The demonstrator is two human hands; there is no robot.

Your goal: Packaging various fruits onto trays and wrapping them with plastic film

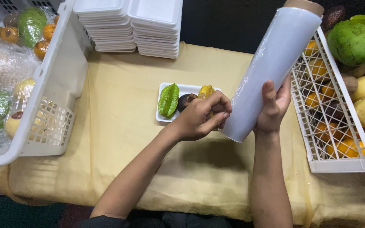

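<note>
My right hand grips a large roll of clear cling film, held tilted above the table with its cardboard core at the top. My left hand pinches at the lower edge of the roll, fingers closed on the film's loose end. Just behind my left hand lies a small white foam tray holding a green star fruit, a dark round fruit and a yellow star fruit, partly hidden by my fingers.
A yellow cloth covers the table. Two stacks of white foam trays stand at the back. A white basket with wrapped fruit sits left; another white basket with oranges and green and yellow fruit sits right.
</note>
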